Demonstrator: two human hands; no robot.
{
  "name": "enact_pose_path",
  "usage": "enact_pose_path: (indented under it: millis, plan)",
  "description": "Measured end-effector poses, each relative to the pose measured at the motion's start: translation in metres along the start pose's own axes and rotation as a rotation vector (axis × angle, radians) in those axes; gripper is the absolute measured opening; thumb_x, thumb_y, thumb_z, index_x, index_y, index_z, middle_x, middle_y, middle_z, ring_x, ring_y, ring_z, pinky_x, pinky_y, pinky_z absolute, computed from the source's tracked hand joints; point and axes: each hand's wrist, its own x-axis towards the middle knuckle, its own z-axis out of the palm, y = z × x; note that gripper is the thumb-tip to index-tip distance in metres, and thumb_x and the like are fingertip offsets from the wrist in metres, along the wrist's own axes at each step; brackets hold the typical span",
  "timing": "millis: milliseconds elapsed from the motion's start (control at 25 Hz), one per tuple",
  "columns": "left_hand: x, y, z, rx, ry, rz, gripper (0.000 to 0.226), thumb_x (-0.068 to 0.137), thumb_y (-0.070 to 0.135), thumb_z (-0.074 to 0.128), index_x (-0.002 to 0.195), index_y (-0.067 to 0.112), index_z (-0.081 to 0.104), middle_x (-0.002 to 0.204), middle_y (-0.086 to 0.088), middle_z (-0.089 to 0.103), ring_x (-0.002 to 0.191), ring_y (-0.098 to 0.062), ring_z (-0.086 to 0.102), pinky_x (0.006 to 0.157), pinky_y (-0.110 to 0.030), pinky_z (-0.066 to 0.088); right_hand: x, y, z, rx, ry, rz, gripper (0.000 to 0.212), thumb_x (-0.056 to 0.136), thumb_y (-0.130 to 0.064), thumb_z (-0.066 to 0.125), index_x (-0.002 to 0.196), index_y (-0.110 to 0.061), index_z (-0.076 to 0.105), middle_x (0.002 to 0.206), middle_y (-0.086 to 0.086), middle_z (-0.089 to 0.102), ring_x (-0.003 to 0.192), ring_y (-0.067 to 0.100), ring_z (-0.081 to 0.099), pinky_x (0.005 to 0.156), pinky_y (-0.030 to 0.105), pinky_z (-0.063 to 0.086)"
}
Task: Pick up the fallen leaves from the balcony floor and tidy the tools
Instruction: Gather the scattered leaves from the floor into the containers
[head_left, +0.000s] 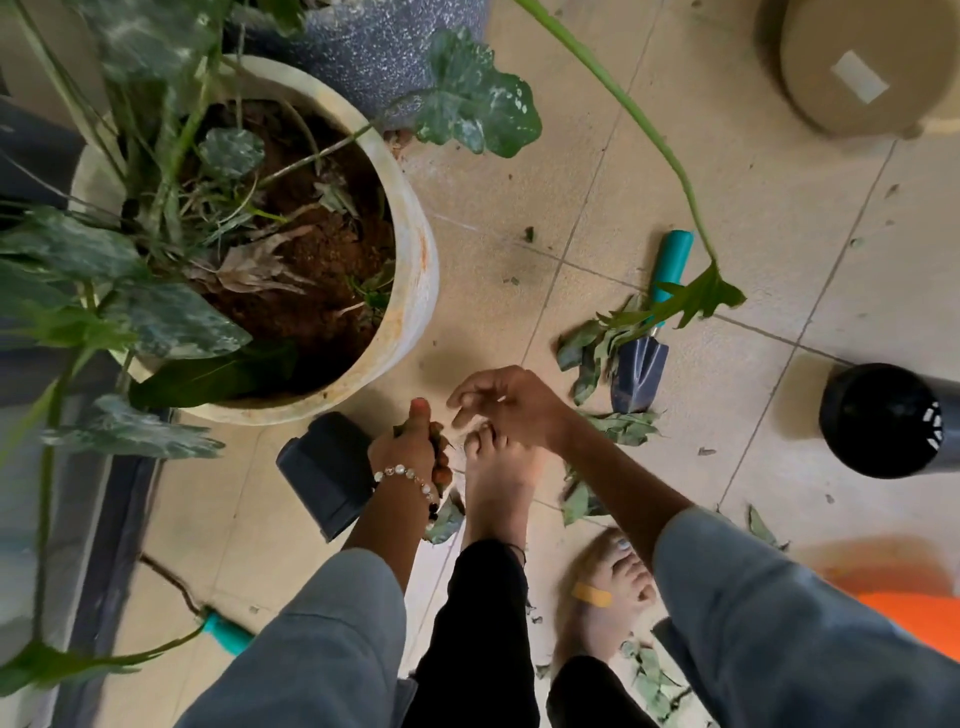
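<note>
I note, nearest the camera, loose leaves (649, 680) on the floor tiles (753, 218) beside my right foot (605, 592), which bears a plaster. My left foot (498, 483) stands just ahead. My left hand (415, 447), with a bead bracelet, grips a bunch of leaves (439, 441), fingers curled round it; a small black pot (324, 473) lies on its side just beside that wrist. My right hand (501, 402) hovers above the left toes, fingers loosely spread, holding nothing. Further on, more leaves (589, 348) lie against the blade of a trowel (647, 343) with a teal handle. A large planted pot (410, 270) stands beyond on the left, another black pot (883, 421) at the right edge.
</note>
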Motion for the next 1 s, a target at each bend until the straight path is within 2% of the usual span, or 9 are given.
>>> enact_pose_path:
  millis: [120, 240, 400, 480, 560, 640, 800, 920, 1000]
  plan:
    - [0.006, -0.003, -0.005, -0.049, 0.033, -0.048, 0.048, 0.089, 0.056, 0.056, 0.068, 0.014, 0.047, 0.053, -0.002, 0.045, 0.03, -0.011, 0.032, 0.033, -0.015, 0.025, 0.02, 0.023, 0.019, -0.762, -0.017, -0.009, 0.035, 0.089, 0.0, 0.053, 0.119, -0.015, 0.064, 0.124, 0.009, 0.056, 0.116, 0.027, 0.05, 0.093, 0.037, 0.048]
    - [0.006, 0.009, -0.006, 0.01, 0.0, -0.057, 0.053, 0.089, 0.063, 0.048, 0.068, 0.015, 0.042, 0.044, 0.0, 0.043, 0.028, -0.011, 0.031, 0.033, -0.014, 0.024, 0.026, 0.028, 0.032, -1.132, -0.097, -0.214, 0.023, 0.085, -0.002, 0.061, 0.105, -0.009, 0.067, 0.12, 0.012, 0.053, 0.117, 0.029, 0.048, 0.079, 0.037, 0.054]
    - [0.001, 0.031, -0.007, 0.145, -0.023, 0.135, 0.052, 0.09, 0.063, 0.047, 0.067, 0.016, 0.042, 0.048, -0.001, 0.046, 0.036, -0.015, 0.039, 0.038, -0.016, 0.031, 0.025, 0.032, 0.011, -0.933, 0.061, -0.02, 0.021, 0.088, 0.003, 0.054, 0.106, -0.001, 0.063, 0.113, 0.017, 0.056, 0.109, 0.032, 0.051, 0.085, 0.039, 0.053]
    - [0.078, -0.007, 0.024, 0.151, -0.175, 0.219, 0.025, 0.1, 0.037, 0.038, 0.088, 0.019, 0.05, 0.069, -0.005, 0.057, 0.062, -0.024, 0.054, 0.057, -0.03, 0.042, 0.015, 0.033, -0.011, -0.784, 0.516, 0.09, 0.013, 0.079, 0.003, 0.066, 0.09, -0.003, 0.068, 0.103, 0.02, 0.058, 0.099, 0.037, 0.054, 0.079, 0.042, 0.052]
    - [0.209, -0.077, 0.049, 0.478, -0.006, 0.358, 0.03, 0.097, 0.055, 0.036, 0.111, 0.037, 0.056, 0.096, 0.0, 0.062, 0.091, -0.027, 0.058, 0.072, -0.035, 0.034, -0.003, 0.043, -0.031, -0.763, 0.844, 0.216, 0.01, 0.073, -0.003, 0.07, 0.081, -0.009, 0.07, 0.104, 0.022, 0.058, 0.099, 0.04, 0.051, 0.08, 0.04, 0.044]
    - [0.244, -0.068, 0.048, 0.253, -0.151, 0.013, 0.072, 0.063, 0.094, 0.036, 0.104, 0.04, 0.06, 0.101, 0.006, 0.066, 0.089, -0.018, 0.059, 0.068, -0.032, 0.026, -0.012, 0.051, -0.041, -0.681, 0.784, 0.321, 0.011, 0.08, -0.011, 0.064, 0.087, -0.015, 0.071, 0.126, 0.023, 0.049, 0.117, 0.046, 0.04, 0.098, 0.045, 0.038]
    - [0.001, 0.018, 0.049, 0.325, -0.19, 0.029, 0.074, 0.051, 0.088, 0.045, 0.066, 0.016, 0.051, 0.063, -0.005, 0.053, 0.064, -0.026, 0.051, 0.05, -0.026, 0.032, -0.003, 0.05, -0.035, -0.596, 0.504, 0.466, 0.021, 0.091, -0.01, 0.052, 0.106, -0.01, 0.068, 0.153, 0.03, 0.016, 0.142, 0.049, 0.006, 0.118, 0.054, 0.013]
    - [-0.014, 0.017, 0.056, 0.355, -0.246, 0.109, 0.081, 0.051, 0.087, 0.045, 0.077, 0.012, 0.059, 0.069, -0.008, 0.056, 0.067, -0.026, 0.052, 0.056, -0.029, 0.036, -0.006, 0.048, -0.027, -0.791, 0.56, 0.248, 0.013, 0.073, 0.011, 0.066, 0.085, 0.008, 0.068, 0.118, 0.037, 0.055, 0.115, 0.056, 0.05, 0.074, 0.057, 0.056]
    - [-0.012, 0.014, 0.059, 0.321, -0.228, 0.111, 0.075, 0.054, 0.083, 0.05, 0.077, 0.012, 0.059, 0.069, -0.009, 0.058, 0.064, -0.026, 0.053, 0.057, -0.029, 0.037, -0.009, 0.054, -0.036, -0.846, 0.578, 0.152, 0.012, 0.066, 0.016, 0.067, 0.077, 0.009, 0.067, 0.088, 0.03, 0.065, 0.088, 0.047, 0.064, 0.056, 0.044, 0.055]
